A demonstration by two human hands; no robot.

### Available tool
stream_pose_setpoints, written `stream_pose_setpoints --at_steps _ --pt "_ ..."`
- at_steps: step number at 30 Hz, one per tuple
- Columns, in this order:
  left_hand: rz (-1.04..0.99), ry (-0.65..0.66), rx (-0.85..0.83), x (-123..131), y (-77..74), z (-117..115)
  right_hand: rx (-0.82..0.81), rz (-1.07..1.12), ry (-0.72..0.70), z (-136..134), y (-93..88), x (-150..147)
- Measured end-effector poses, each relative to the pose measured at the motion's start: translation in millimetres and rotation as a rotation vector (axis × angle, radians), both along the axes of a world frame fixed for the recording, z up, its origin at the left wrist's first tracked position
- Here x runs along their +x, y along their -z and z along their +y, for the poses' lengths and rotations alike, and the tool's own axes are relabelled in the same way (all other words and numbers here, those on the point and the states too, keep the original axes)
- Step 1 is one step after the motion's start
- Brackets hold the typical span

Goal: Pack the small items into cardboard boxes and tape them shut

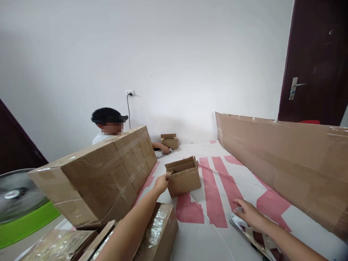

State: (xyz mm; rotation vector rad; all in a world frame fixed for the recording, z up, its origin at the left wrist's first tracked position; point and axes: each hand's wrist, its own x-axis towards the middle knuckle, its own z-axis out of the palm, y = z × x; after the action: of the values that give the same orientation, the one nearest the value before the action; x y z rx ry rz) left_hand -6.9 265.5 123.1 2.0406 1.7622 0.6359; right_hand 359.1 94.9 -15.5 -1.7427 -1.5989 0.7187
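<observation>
Our left hand (pixel 162 184) is clamped on the open box (pixel 185 181) at its near left corner, thumb and fingers at the upper edge of the wall. The box stands upright on the desk (pixel 195 239), its flaps raised, so most of it lies to the right of that hand, reaching a little farther back. We cannot make out what is inside.

Our right hand (pixel 248 214) is well apart from the box, nearer to us and to the right. Its fingers curl over the far end of a glossy packet (pixel 251 235), white with dark brown patches, which lies under the hand and forearm. We cannot tell whether the fingers close on it or only hover over it.

Beneath our left forearm we have a taped carton (pixel 164 232), and to its left a stack of sealed cartons (pixel 130 163). Along the right side of the desk stands a long cardboard panel (pixel 272 152). Pink shapes mark the pale top between them.

Beyond the stack, a co-worker in a dark cap (pixel 108 115) reaches out a hand (pixel 165 149) just beside a smaller open box (pixel 170 142) near the wall.
</observation>
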Motion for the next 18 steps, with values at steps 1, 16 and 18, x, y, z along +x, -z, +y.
stream_pose_setpoints --at_steps 1,16,18 --pt "0.016 -0.031 0.007 -3 -5.1 0 0.009 -0.022 0.023 -9 -0.4 12" --pt "0.015 0.397 -0.42 198 48.5 -109 -0.191 -0.205 0.357 -100 34.8 68" --pt "-0.059 0.381 -0.511 219 71.2 -120 -0.127 -0.166 0.415 -93 48.3 64"
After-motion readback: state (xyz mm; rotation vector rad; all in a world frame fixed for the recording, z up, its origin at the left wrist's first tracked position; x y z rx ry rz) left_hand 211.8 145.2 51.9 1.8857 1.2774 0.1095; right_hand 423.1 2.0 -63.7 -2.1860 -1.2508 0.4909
